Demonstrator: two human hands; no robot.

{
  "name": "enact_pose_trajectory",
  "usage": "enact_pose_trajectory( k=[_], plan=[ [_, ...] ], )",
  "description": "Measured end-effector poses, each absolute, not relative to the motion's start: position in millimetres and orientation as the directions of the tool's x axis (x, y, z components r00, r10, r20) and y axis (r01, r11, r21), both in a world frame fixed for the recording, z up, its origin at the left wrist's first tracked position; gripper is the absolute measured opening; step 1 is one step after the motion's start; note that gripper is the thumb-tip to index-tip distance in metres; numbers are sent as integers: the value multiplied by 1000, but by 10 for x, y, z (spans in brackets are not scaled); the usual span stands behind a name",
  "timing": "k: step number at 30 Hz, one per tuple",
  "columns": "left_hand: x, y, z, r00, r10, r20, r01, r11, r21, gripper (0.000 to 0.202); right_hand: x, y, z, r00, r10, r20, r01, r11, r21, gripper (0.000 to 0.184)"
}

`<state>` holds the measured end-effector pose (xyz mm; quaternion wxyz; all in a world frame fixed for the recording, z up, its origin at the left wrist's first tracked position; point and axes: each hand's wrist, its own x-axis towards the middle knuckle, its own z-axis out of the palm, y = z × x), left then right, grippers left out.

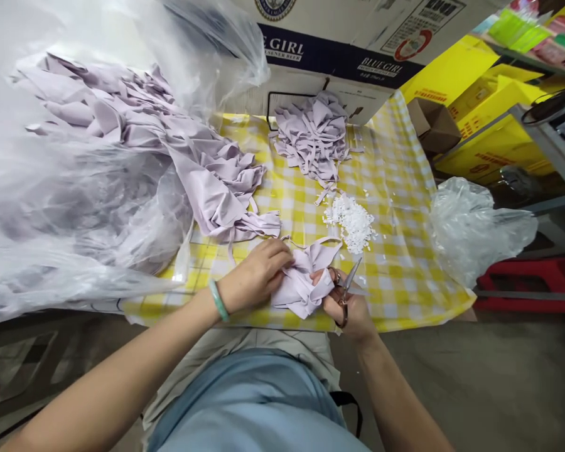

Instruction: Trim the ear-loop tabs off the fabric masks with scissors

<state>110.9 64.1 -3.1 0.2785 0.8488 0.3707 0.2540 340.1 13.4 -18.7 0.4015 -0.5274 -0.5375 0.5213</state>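
Observation:
Near the table's front edge lies a pale lilac fabric piece (304, 285) with thin straps. My left hand (261, 267), a green bangle on its wrist, is closed on the left part of this fabric. On the other side, my right hand (351, 311) grips a pair of scissors (349, 280) by the dark handles, with the blades apart and pointing up and away. The fingers of that hand also touch the right edge of the fabric. Just beyond the blades is a heap of small white clippings (353, 221).
A large pile of lilac fabric pieces (207, 169) spills from clear plastic bags (98, 213) at the left. A smaller lilac pile (313, 138) lies before a cardboard box (329, 63). A yellow checked cloth (400, 251) covers the table; a crumpled plastic bag (475, 226) hangs at its right.

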Motion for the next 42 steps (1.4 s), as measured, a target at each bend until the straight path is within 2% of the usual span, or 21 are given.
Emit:
enact_pose_trajectory(
  k=[3,6,9,11,13,16,19,21,23,25,28,30,33,35,37,39,42],
  plan=[
    [1137,697,107,602,781,165,482,-521,704,18,3407,162,-107,-120,988,-98,146,-80,-986,27],
    [920,669,349,408,902,143,537,-364,762,21,3431,223,-104,-87,992,-95,178,-78,-981,24],
    [615,549,506,178,984,-23,575,-85,814,29,3429,305,-169,15,998,-55,232,-57,-971,33],
    [452,451,474,153,981,-115,633,-8,774,31,3392,352,-196,94,995,22,245,-1,-969,35],
    [368,363,344,198,976,-94,726,-82,683,27,3337,378,-186,130,985,110,224,79,-971,27],
    [441,273,98,292,954,73,785,-282,551,27,3258,380,-122,146,967,208,234,170,-957,20],
    [708,248,-57,408,899,157,687,-416,596,39,3219,352,-46,155,957,244,308,188,-933,19],
    [906,274,-86,451,879,155,605,-429,671,34,3209,317,-4,142,952,273,354,209,-912,16],
    [1046,320,-54,435,887,153,557,-398,729,22,3191,270,18,86,937,339,427,273,-862,19],
    [1092,366,41,394,908,144,520,-349,780,20,3148,222,0,-37,917,396,515,357,-779,28],
    [987,406,267,354,935,14,439,-180,880,22,3049,201,-103,-223,899,376,579,432,-691,35],
    [847,408,416,354,926,-130,395,-22,918,28,2995,253,-174,-225,917,330,573,399,-716,29],
    [655,376,543,352,881,-316,338,195,921,36,2955,409,-154,-102,971,215,477,237,-846,10],
    [591,342,561,359,843,-400,228,337,914,37,2929,508,-37,-41,982,183,412,184,-893,7],
    [588,314,553,385,815,-433,75,440,895,35,2879,555,109,-56,971,231,367,236,-900,12],
    [620,302,545,414,802,-430,-48,490,870,35,2806,542,218,-162,950,266,301,305,-904,21],
    [654,311,557,459,778,-429,-101,525,845,34,2723,497,271,-311,932,186,253,270,-929,15]
  ],
)
